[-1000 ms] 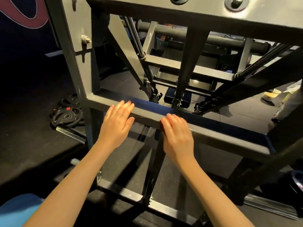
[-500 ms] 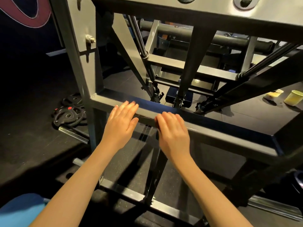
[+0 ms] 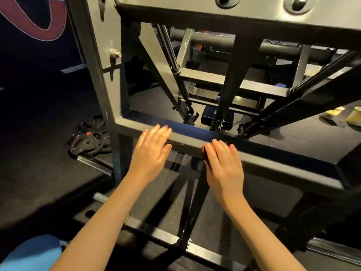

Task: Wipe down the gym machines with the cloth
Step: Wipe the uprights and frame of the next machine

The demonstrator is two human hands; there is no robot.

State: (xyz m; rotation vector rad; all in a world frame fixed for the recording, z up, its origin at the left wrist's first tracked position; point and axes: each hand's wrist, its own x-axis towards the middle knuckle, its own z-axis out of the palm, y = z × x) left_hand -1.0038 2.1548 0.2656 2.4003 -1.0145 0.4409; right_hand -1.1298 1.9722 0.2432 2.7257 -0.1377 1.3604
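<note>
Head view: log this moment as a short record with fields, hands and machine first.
left hand: flat, fingers straight, fingertips over the top edge of the crossbar
right hand: flat, fingers straight, laid against the crossbar's front face
crossbar: grey steel, horizontal, dark blue strip along its top
cloth: none plainly visible
weight plates: lying on the floor, left of the frame

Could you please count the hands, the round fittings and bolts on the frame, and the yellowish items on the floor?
Hands: 2, left hand and right hand, at the crossbar
Round fittings on the top plate: 2
Bolt on the left upright: 1
Yellowish items on the floor: 2
Total: 7
</note>
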